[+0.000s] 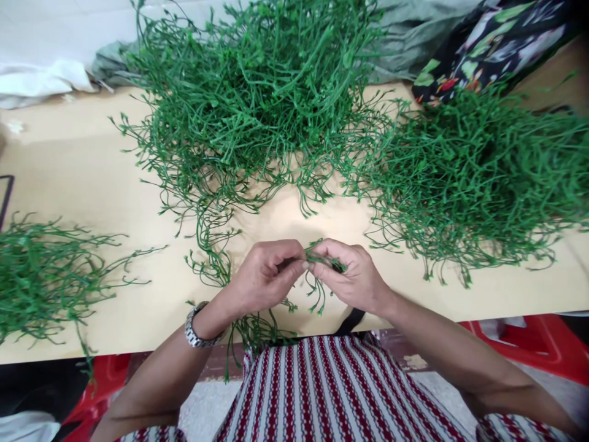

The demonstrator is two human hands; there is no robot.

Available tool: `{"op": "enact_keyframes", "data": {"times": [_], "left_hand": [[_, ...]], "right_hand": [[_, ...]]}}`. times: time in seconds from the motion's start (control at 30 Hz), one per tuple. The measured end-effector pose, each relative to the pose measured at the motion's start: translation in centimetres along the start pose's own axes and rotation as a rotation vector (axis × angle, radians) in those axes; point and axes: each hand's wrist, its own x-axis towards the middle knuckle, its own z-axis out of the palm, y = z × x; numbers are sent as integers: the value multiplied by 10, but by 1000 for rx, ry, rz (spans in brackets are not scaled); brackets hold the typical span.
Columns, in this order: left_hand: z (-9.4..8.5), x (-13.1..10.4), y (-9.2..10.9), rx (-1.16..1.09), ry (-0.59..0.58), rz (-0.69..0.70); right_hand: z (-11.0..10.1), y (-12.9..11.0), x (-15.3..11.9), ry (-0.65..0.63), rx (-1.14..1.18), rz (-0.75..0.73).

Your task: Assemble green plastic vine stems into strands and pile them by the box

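Observation:
Thin green plastic stems (315, 258) with small budded tips are pinched between my two hands over the front of the table. My left hand (271, 273), with a metal watch on its wrist, grips them from the left, fingertips pressed together. From the right, my right hand (352, 273) has its thumb and fingers closed on the same stems, the fingertips of both hands touching. A few stem ends hang below the fingers. More loose stems (214, 267) lie beside and under my left wrist and reach over the table's front edge.
A large heap of green stems (257, 86) covers the back middle of the table (115, 202). Another heap (478, 178) lies at the right, a smaller one (41, 276) at the left. Floral cloth (497, 49) is at the back right. Red stools (538, 347) stand below the edge.

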Motion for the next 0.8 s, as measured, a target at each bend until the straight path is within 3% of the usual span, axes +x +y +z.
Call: {"op": "enact_keyframes", "data": {"times": [0.1,0.27,0.37,0.53,0.67,0.8], "left_hand": [[-5,0,1,118,-58,67],[-10,0,-1,233,-132,169],[-10,1,-2,325,-176,237],[-5,2,1,389,-188,311],[1,1,1,312,-111,273],[4,0,-2,186,-141,223]], "right_hand": [[-2,0,-1,-11,105,47],[-14,-2,5,-388,336,214],[-17,-3,6,-490,386,249],[-13,-1,1,-328,252,280],[-9,-3,-4,-199,-27,136],[-6,-1,-6,-166,-225,-4]]}}
